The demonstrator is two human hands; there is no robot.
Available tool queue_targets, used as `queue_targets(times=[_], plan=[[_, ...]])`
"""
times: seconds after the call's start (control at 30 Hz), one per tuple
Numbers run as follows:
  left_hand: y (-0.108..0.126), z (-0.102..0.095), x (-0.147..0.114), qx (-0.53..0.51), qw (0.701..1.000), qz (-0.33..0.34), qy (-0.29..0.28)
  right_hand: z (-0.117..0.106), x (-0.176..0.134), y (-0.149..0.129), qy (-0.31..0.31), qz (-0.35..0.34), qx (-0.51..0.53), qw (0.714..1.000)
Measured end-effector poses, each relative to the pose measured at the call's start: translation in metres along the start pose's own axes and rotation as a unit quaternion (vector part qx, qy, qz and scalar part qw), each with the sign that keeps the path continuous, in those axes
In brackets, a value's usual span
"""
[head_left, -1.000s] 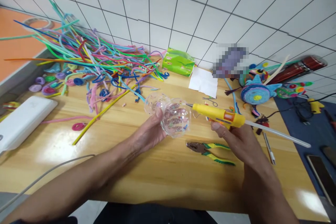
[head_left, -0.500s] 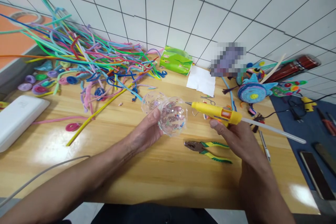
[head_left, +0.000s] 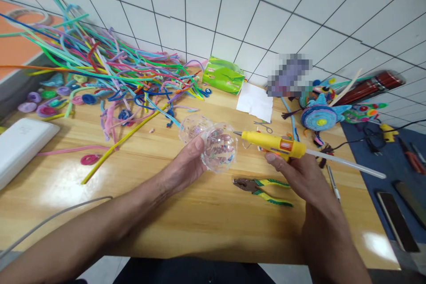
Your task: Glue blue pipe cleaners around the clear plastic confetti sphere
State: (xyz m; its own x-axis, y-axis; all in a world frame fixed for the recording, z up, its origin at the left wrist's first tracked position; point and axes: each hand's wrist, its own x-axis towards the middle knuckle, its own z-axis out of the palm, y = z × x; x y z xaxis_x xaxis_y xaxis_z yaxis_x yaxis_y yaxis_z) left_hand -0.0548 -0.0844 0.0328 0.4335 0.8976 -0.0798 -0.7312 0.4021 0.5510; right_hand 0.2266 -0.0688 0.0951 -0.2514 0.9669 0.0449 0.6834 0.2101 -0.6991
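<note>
My left hand [head_left: 188, 159] is closed around a clear plastic ball [head_left: 219, 148] opened into two rounded halves, with small coloured specks showing in it. The thumb presses where the halves meet. In my right hand [head_left: 293, 166] is a yellow hot glue gun [head_left: 271, 142], its dark nozzle pointing left at the rim of the nearer half. A long translucent glue stick [head_left: 349, 164] sticks out of the gun's back end. Below the gun, pliers [head_left: 261, 188] with green and yellow handles lie on the wooden table [head_left: 199, 222].
A heap of coloured pipe cleaners [head_left: 126, 71] fills the back left. A white box-shaped device [head_left: 26, 148] lies at left. Behind are a green tissue pack [head_left: 222, 75], white paper [head_left: 254, 102] and small scissors [head_left: 264, 126]. Fuzzy craft figures [head_left: 319, 117] and a dark red flask [head_left: 376, 86] stand at right.
The glue gun's nozzle has shifted slightly left and down, closer to the ball's rim. My left hand keeps its hold. The view has turned a little.
</note>
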Motion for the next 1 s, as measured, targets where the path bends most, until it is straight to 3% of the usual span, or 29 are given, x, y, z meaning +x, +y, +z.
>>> queue_targets(times=[1.0], plan=[[-0.0049, -0.0007, -0.0007, 0.016, 0.999, -0.035, -0.009, 0.0035, 0.0000, -0.0049, 0.035, -0.002, -0.017, 0.999]])
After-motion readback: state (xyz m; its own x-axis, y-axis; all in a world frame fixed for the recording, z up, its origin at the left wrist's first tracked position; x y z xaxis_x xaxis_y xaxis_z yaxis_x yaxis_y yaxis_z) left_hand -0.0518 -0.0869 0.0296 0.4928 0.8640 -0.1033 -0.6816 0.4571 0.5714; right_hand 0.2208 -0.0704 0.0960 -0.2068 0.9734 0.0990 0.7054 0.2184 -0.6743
